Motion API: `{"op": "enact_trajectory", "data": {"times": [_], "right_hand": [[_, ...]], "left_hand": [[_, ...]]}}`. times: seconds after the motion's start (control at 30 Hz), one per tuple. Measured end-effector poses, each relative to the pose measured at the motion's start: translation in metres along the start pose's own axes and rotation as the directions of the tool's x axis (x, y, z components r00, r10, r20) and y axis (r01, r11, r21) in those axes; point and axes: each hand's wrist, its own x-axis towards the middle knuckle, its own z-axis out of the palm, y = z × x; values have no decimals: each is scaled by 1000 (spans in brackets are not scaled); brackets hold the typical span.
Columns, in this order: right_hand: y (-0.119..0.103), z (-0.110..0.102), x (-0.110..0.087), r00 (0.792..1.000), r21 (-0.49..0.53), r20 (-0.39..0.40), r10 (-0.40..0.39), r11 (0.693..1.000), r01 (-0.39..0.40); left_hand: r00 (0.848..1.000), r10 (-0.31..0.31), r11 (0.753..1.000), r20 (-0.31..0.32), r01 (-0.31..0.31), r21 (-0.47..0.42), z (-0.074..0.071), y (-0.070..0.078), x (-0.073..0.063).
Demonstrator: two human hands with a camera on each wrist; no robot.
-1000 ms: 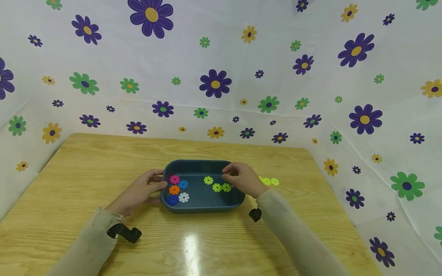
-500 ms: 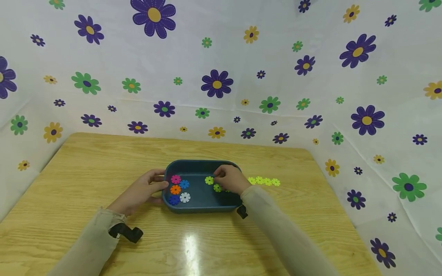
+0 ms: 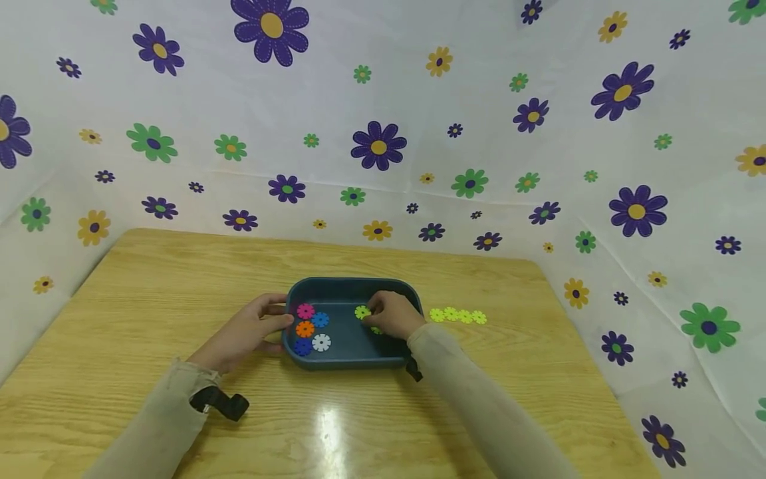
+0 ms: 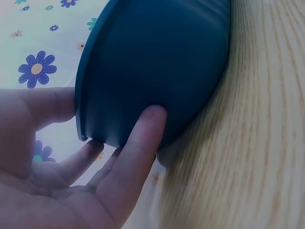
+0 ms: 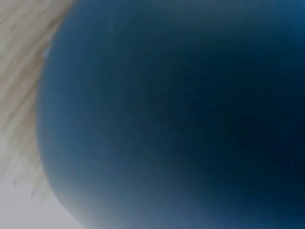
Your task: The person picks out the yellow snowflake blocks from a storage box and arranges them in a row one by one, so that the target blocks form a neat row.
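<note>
A dark blue-green plastic tray [image 3: 344, 364] stands on the wooden table. My left hand [image 3: 242, 332] grips its left end; in the left wrist view, a fingertip [image 4: 155, 114] presses the outer wall. Inside, my right hand [image 3: 395, 315] reaches down with bent fingers, fingertips right at the edge of a yellow-green snowflake disc [image 3: 361, 311]. I cannot tell whether they pinch it. Another yellow-green disc [image 3: 376, 330] is mostly covered by that hand. Pink [image 3: 306, 311], orange [image 3: 305, 328], light blue [image 3: 320, 320], dark blue [image 3: 302, 346] and white [image 3: 321, 342] discs lie at the tray's left.
Right of the tray, several yellow snowflake discs [image 3: 458, 315] lie in a joined row on the table [image 3: 509, 372]. White cloth with printed flowers [image 3: 323, 100] hangs behind and at the sides. In the right wrist view, the blurred tray wall [image 5: 143, 119] fills most of the picture.
My right hand has moved left and down within the tray, from its right side to the yellow-green discs, uncovering the yellow row outside. The left hand keeps its hold on the tray.
</note>
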Motion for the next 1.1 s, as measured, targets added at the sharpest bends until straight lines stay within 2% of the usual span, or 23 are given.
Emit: {"op": "enact_trajectory", "data": {"times": [0.3,0.53,0.9,1.1], "right_hand": [[-4,3,-2,1000,-9,2,16,1000,-16],[-5,6,-1,1000,-65,-20,-7,998,5],[-7,5,-4,1000,50,21,4,999,-5],[-9,0,-7,999,109,18,-29,994,26]], "left_hand": [[1000,5,1000,6,-5,-12,0,1,-2],[1000,4,1000,10,-4,-18,0,1,-1],[1000,4,1000,7,-4,-22,-1,-2,-2],[1000,12,1000,4,-12,-25,-1,-2,-1]]}}
